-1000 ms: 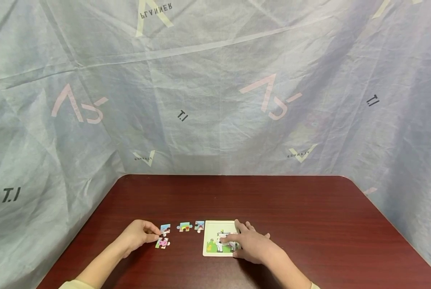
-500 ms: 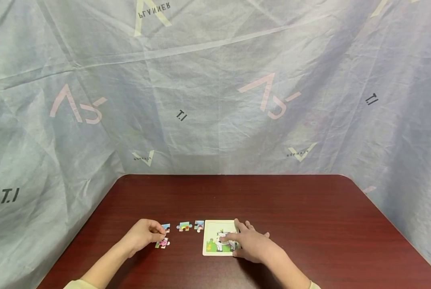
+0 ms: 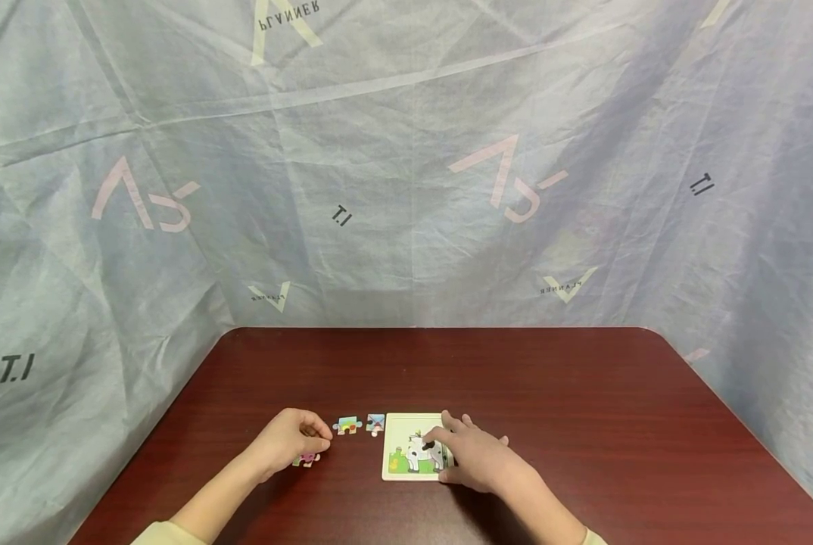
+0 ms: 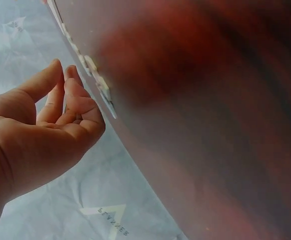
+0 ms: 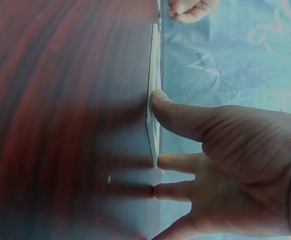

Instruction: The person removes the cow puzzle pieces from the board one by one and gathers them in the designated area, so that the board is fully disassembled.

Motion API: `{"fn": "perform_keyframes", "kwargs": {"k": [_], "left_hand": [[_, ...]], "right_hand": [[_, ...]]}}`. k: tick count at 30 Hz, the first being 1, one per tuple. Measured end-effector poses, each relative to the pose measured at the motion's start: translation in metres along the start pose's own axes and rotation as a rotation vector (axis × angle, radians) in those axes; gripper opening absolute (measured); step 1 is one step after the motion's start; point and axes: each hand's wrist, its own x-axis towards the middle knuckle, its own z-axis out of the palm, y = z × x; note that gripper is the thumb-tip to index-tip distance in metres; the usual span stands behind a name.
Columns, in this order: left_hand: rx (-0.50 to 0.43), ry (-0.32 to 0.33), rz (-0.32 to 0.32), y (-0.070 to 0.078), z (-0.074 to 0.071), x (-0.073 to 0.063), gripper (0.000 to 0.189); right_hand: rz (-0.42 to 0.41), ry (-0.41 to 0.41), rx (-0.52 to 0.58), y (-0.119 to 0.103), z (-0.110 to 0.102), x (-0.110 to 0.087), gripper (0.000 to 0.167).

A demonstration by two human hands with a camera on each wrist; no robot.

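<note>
A square puzzle board (image 3: 396, 425) with a cow picture partly filled in lies on the table. My right hand (image 3: 478, 454) rests at its right side with fingers spread; in the right wrist view the thumb (image 5: 173, 112) touches the board (image 5: 154, 75). My left hand (image 3: 287, 443) hovers left of the board over a pink puzzle piece (image 3: 307, 459), which it partly covers. Thumb and fingers come close together in the left wrist view, the hand (image 4: 50, 117) being loosely curled with no piece seen between the tips. Another blue piece is hidden behind this hand.
Two more puzzle pieces lie between the left hand and the board: a blue-green one (image 3: 347, 425) and a blue one (image 3: 375, 424) close to the board's left edge. The dark red table (image 3: 549, 378) is surrounded by a grey cloth (image 3: 393, 151).
My left hand has shifted to the right across the left pieces, covering the blue one. A finger of my right hand has moved a little over the cow picture; the board stays put.
</note>
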Motion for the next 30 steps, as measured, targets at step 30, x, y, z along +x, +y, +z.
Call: {"fn": "perform_keyframes", "kwargs": {"k": [30], "left_hand": [[-0.097,-0.126,0.034,0.049,0.061,0.032,0.012]], "right_hand": [[-0.001,0.026,-0.052,0.002,0.000,0.002,0.039]]}}
